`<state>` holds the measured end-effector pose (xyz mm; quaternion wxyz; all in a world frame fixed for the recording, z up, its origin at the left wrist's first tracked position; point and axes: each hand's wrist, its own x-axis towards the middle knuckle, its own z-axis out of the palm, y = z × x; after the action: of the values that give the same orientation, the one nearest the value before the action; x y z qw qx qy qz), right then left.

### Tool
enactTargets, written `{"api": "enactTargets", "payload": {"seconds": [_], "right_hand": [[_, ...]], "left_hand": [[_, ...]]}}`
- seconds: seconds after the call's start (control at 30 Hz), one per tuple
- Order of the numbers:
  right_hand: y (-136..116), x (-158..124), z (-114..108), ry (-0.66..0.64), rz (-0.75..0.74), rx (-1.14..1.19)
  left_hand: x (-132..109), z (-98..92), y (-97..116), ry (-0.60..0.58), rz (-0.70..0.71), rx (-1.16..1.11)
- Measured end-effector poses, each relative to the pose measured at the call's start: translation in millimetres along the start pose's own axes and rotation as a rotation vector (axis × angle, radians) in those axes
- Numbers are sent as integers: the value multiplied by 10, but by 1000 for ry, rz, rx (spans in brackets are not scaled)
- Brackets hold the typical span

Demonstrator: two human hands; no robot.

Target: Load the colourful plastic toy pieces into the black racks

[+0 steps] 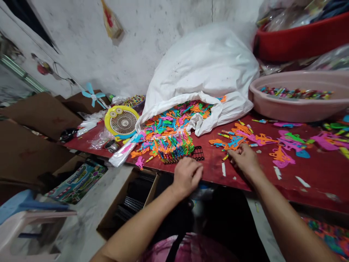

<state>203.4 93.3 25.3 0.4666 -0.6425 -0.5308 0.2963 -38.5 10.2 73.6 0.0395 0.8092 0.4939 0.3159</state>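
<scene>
My left hand (188, 176) is at the table's front edge, its fingers curled; anything inside them is hidden. Just beyond it, a dense row of colourful flat plastic pieces (173, 147) stands upright in a black plastic rack (198, 153), whose right end shows bare bars. Farther right, my right hand (244, 160) reaches into a loose cluster of pieces. Its thumb and fingertips close on an orange plastic piece (235, 142), partly covered by the hand. A small yellow tube (225, 157) lies beside those fingertips.
Behind the rack, a big white sack (201, 65) spills coloured pieces onto the red tabletop (207, 171). A yellow fan (122, 122) stands left, and a pink basin (297, 109) of small tubes stands right. More pieces (289, 145) lie rightward. Below, an open carton (131, 200) holds black racks.
</scene>
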Motion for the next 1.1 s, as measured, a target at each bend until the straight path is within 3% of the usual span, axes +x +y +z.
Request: {"api": "enactTargets", "payload": {"seconds": [0.13, 0.27, 0.37, 0.47, 0.53, 0.63, 0.8, 0.97, 1.1], "right_hand": [[-38, 274, -34, 2, -105, -322], [-145, 240, -132, 105, -99, -622], [-254, 27, -30, 159, -355, -639], [-316, -219, 271, -68, -700, -550], [-321, -358, 485, -217, -821, -543], [-332, -540, 681, -271, -866, -630], [-474, -929, 794, -296, -895, -776], [-583, -1371, 1021, -300, -938, -663], [-631, -1530, 1154, -318, -922, -600]], "left_hand": [[-343, 355, -52, 64, -194, -19], [-503, 348, -237, 167, -280, -5], [-602, 322, -333, 217, -318, -23], [-653, 357, -367, 243, -342, -43], [-654, 381, -381, 245, -356, -36], [-625, 377, -432, 212, -391, -17], [-500, 297, -621, 124, -467, -17], [-297, 169, -874, 32, -453, 4], [-155, 103, -1069, -93, -397, 36]]}}
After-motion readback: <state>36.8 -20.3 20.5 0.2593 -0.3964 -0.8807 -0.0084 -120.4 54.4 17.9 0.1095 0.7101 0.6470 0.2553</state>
